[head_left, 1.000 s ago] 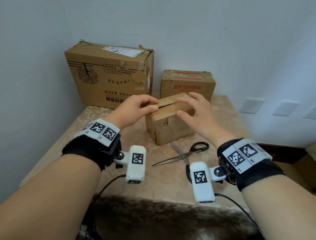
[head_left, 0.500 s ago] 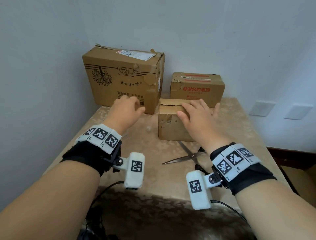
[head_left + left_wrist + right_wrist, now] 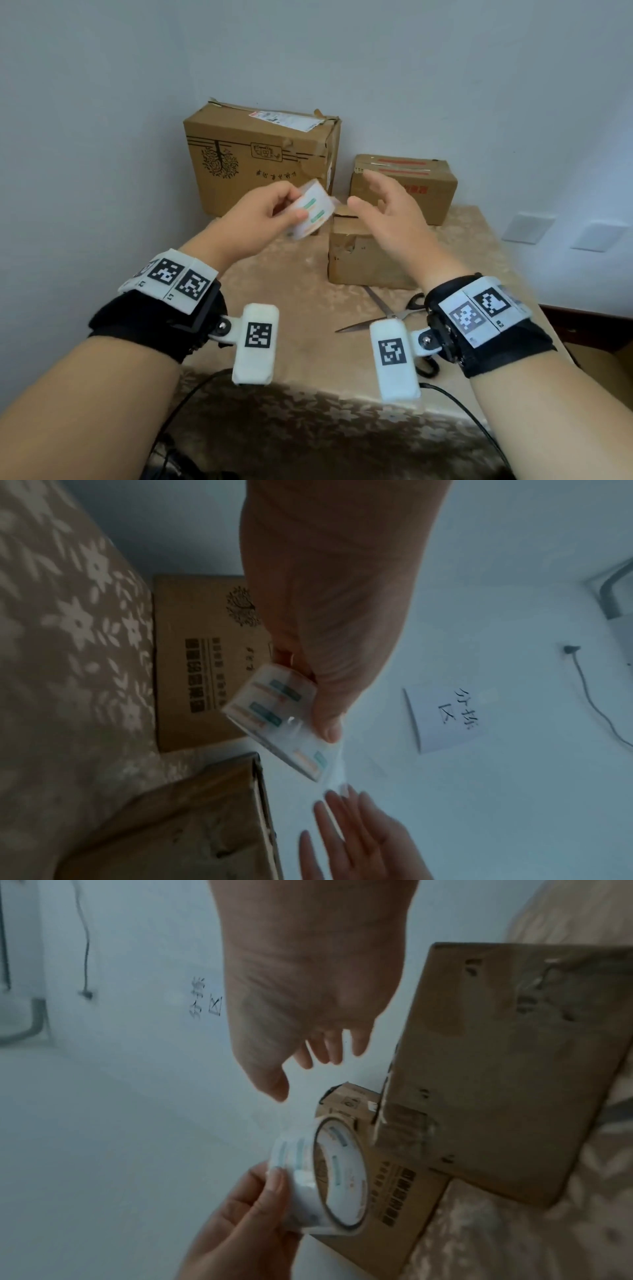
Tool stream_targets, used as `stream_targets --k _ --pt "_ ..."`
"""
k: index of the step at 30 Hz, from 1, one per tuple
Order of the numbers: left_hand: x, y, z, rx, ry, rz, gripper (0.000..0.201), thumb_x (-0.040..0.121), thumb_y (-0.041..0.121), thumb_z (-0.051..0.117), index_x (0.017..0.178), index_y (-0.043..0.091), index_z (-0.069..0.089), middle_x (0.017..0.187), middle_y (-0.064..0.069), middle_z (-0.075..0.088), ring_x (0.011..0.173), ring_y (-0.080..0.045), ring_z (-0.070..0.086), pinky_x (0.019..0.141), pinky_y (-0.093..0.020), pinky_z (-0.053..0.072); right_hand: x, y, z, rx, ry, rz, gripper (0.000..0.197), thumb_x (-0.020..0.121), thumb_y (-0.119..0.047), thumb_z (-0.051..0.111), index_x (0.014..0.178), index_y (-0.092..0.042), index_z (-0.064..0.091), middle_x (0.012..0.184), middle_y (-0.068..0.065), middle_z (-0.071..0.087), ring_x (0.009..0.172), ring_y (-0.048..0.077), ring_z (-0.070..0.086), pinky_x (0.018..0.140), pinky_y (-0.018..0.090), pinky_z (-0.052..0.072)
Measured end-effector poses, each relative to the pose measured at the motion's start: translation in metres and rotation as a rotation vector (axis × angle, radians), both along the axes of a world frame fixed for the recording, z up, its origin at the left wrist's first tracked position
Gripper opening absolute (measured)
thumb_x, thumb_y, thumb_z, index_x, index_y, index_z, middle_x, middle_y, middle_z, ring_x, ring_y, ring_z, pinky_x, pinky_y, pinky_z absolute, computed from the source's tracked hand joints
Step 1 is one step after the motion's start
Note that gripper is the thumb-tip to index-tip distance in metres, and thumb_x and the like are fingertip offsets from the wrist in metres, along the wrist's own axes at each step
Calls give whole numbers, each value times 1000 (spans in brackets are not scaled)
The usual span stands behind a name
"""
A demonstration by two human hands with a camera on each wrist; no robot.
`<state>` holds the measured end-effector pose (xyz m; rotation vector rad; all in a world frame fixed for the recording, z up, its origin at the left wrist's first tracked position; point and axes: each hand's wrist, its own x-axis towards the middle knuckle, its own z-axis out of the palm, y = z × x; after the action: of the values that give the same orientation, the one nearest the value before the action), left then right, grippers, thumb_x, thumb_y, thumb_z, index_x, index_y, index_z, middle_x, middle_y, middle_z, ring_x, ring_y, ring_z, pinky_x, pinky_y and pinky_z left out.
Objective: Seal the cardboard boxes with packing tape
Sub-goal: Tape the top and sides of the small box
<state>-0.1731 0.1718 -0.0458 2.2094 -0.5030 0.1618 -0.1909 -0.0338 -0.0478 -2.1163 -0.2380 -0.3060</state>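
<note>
My left hand (image 3: pixel 274 212) holds a roll of clear packing tape (image 3: pixel 310 214) in the air, thumb on the outer face and fingers behind it. The roll (image 3: pixel 277 718) has green and orange print; its hollow core shows in the right wrist view (image 3: pixel 339 1180). My right hand (image 3: pixel 380 209) hovers open just right of the roll, fingers spread, touching nothing. Below the hands stands a small worn cardboard box (image 3: pixel 363 263) with its top flaps down (image 3: pixel 507 1069). A large box (image 3: pixel 253 161) and a medium box with red print (image 3: pixel 428 192) stand behind it against the wall.
Scissors (image 3: pixel 390 311) lie shut on the patterned tablecloth (image 3: pixel 294 308) in front of the small box, partly under my right wrist. Walls close the table in at the back and left. A paper note (image 3: pixel 448 718) hangs on the wall.
My left hand left the small box, took up the tape roll and raised it. My right hand lifted off the box top and opened beside the roll.
</note>
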Motion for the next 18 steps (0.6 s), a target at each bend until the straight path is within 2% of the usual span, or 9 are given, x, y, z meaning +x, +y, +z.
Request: stream_targets --k 2,5,6,8,10,11,14,16,18 --pt "-4 -11 5 -35 -6 -70 12 94 20 58 101 11 60 98 -1 67 90 -19 63 77 -35 52 2 -1 5 102 150 38 63 92 -32 59 148 -21 32 152 -6 34 137 9 33 105 26 30" --pt "-4 -22 5 -56 -25 -103 12 94 19 58 101 10 60 97 -5 66 87 -23 62 75 -34 51 4 -6 5 298 219 119 66 80 -36 63 141 -20 46 140 -7 50 128 7 44 111 33 33" --pt "-4 -25 6 -67 -31 -105 11 94 18 58 101 10 60 96 -5 66 84 -21 61 72 -30 51 3 -8 4 321 197 148 65 76 -39 64 137 -21 50 134 -8 55 124 5 48 109 32 35" --pt "-3 -28 7 -114 -29 -112 9 94 15 58 101 10 60 92 -5 65 77 -13 59 65 -21 50 1 -11 3 268 139 190 64 77 -43 71 134 -21 54 130 -8 59 119 2 52 100 22 40" --pt "-3 -30 7 -151 -20 -114 6 94 14 57 99 12 59 90 -6 64 76 -11 58 63 -22 51 -1 -13 1 186 57 179 58 79 -38 75 132 -21 57 128 -9 60 118 -1 54 97 16 43" --pt "-3 -31 7 -157 -14 -116 4 94 15 58 98 14 59 91 -6 65 76 -12 58 64 -24 51 -2 -13 0 165 -7 139 48 81 -33 75 126 -21 62 123 -10 63 114 -2 56 96 15 44" --pt "-4 -34 7 -135 -8 -106 5 93 17 59 94 21 58 96 -7 67 80 -13 60 71 -31 52 -1 -12 0 243 -182 -1 10 85 -15 72 95 -17 73 98 -5 72 92 5 66 87 25 54" --pt "-7 -38 10 -154 1 -105 8 92 18 61 100 19 58 102 -9 65 82 -15 61 72 -33 53 -2 -10 2 262 -226 -36 6 86 -12 69 86 -17 72 91 -5 71 86 5 66 81 23 54" --pt "-7 -40 13 -163 -35 -77 32 88 21 66 118 21 53 115 -2 55 84 -10 60 70 -25 53 -3 -8 5 249 -229 -20 10 90 -15 65 84 -21 70 91 -7 70 85 3 64 79 19 51"
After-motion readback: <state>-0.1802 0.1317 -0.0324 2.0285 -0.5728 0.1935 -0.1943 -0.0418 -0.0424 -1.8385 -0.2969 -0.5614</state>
